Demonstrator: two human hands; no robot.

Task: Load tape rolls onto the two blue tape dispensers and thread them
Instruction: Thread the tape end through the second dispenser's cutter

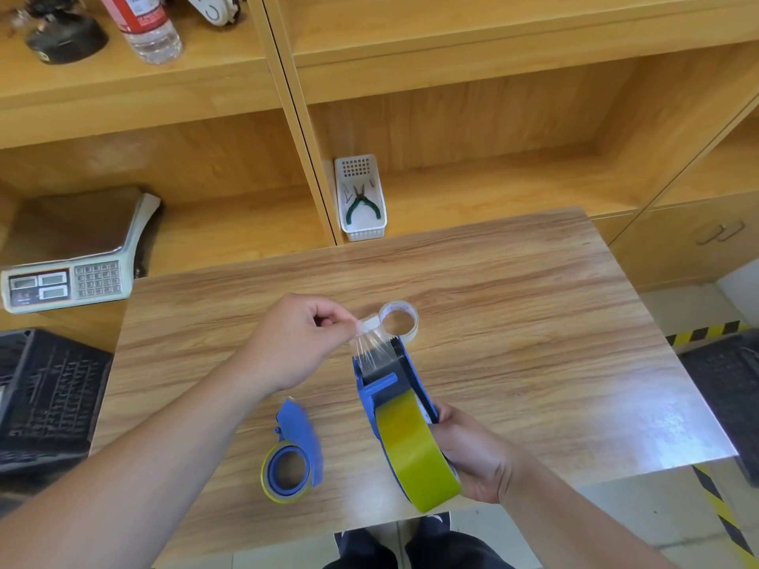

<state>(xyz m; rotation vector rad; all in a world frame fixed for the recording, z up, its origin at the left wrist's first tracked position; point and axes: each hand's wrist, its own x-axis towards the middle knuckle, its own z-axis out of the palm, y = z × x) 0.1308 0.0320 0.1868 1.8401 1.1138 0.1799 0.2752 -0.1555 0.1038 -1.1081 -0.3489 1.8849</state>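
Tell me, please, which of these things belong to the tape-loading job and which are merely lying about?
Job: held dispenser with yellow roll, tape end, second loaded dispenser, small clear roll.
Lying about: scale, pliers in basket, bottle, black crate.

You see: weighing scale (67, 260) on left shelf, white basket (361, 199) holding pliers (361, 205), water bottle (150, 28) above.

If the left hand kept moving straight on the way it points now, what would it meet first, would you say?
Probably the small clear tape roll lying on the table just beyond the left hand; their relative height is unclear.
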